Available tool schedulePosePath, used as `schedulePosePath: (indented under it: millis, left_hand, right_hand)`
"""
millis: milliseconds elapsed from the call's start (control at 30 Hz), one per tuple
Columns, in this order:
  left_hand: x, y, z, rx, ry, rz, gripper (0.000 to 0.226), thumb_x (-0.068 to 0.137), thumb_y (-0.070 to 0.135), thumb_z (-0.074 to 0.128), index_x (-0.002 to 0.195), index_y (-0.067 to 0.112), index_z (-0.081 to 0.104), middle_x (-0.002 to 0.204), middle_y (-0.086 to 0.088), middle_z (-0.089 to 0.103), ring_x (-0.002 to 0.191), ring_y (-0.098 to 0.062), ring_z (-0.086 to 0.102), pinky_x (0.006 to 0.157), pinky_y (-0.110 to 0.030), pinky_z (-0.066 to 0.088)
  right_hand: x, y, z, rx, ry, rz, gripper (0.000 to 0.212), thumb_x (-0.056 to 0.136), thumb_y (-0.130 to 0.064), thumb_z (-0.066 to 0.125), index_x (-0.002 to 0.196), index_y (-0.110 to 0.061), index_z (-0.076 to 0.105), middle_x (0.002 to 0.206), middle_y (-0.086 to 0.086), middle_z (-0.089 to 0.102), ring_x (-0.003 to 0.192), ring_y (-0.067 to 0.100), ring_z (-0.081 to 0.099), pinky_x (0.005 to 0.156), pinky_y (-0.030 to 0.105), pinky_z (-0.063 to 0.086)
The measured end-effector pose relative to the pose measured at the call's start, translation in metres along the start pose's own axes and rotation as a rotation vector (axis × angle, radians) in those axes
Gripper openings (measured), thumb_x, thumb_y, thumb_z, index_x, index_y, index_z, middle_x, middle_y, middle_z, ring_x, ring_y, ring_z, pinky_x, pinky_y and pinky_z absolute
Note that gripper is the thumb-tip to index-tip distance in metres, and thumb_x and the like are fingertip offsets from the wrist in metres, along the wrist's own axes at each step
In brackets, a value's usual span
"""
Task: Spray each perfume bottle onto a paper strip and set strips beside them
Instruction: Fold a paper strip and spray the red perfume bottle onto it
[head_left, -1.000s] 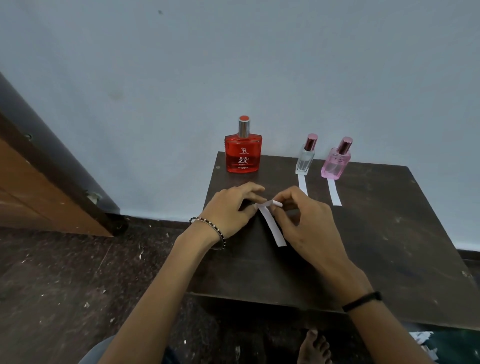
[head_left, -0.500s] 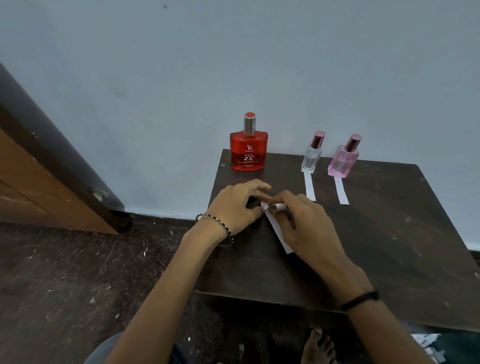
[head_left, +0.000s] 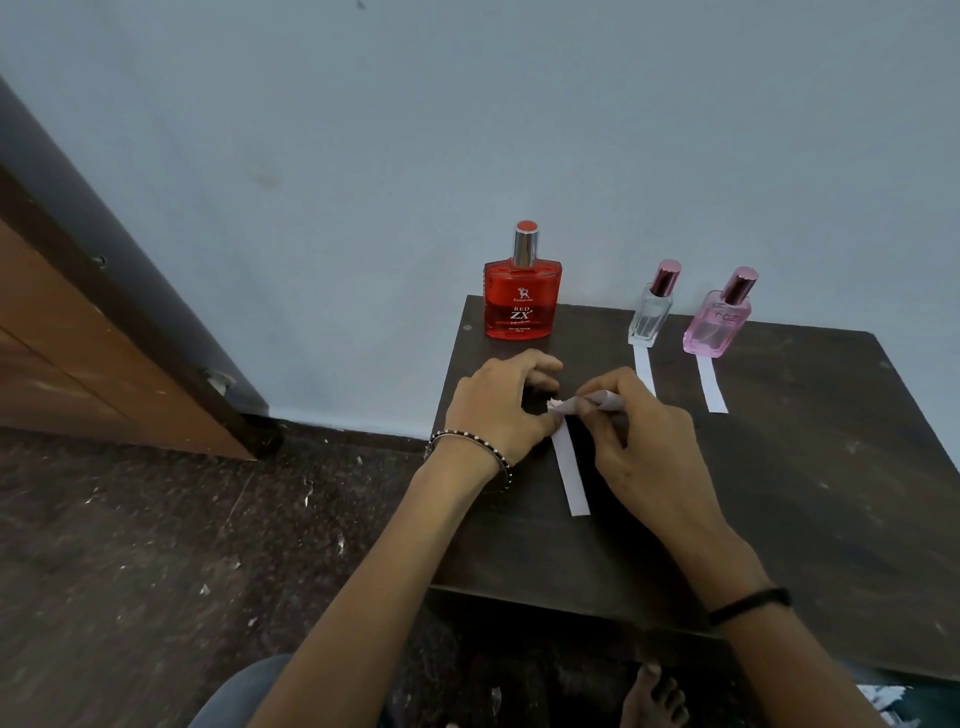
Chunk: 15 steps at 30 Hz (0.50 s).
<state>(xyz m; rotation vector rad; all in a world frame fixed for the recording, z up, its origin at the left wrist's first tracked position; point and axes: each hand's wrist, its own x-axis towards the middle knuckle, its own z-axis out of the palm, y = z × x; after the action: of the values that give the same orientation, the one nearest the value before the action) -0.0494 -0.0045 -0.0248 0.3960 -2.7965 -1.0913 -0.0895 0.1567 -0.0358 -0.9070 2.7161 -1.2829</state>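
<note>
Both hands — left hand (head_left: 501, 405), right hand (head_left: 636, 441) — pinch the paper strip (head_left: 570, 467).

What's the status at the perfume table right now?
Left hand and right hand both pinching the third paper strip. Red bottle has no strip beside it. Nothing in the way.

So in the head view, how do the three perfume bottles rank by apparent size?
1. Red square glass bottle with silver collar, clearly largest.
2. Pink glass bottle with rose cap.
3. Slim clear glass bottle with rose cap, narrowest.
All stand along the table's far edge, so distance hardly skews this.
</note>
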Motion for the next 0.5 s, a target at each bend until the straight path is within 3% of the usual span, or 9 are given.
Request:
schedulePosePath:
  millis: [233,367,500]
  left_hand:
    - [0.003,0.004,0.002,-0.069,0.008,-0.094,0.055,0.076,0.019,0.081,0.125,0.027,0.057,0.109,0.010,0.071,0.118,-0.017,0.057,0.105,-0.048,0.043]
    - [0.005,0.006,0.003,-0.076,0.006,-0.133,0.055,0.075,0.019,0.082,0.124,0.026,0.057,0.108,0.009,0.071,0.118,-0.017,0.056,0.105,-0.047,0.042]
    - [0.007,0.009,0.004,-0.052,-0.002,-0.154,0.056,0.076,0.020,0.082,0.125,0.027,0.057,0.108,0.009,0.071,0.119,-0.017,0.055,0.105,-0.048,0.043]
  right_hand:
    - [0.002,0.005,0.002,0.194,0.063,0.205,0.008,0.094,-0.023,0.062,0.094,-0.031,0.060,0.089,-0.012,0.071,0.076,0.006,0.071,0.072,0.034,0.062]
    - [0.001,0.006,0.007,0.420,0.132,0.339,0.006,0.094,-0.020,0.063,0.092,-0.026,0.063,0.086,-0.007,0.075,0.080,0.002,0.074,0.075,0.029,0.062]
    - [0.001,0.005,0.010,0.500,0.162,0.407,0.008,0.094,-0.018,0.064,0.090,-0.025,0.064,0.085,-0.007,0.076,0.081,0.003,0.075,0.076,0.028,0.062]
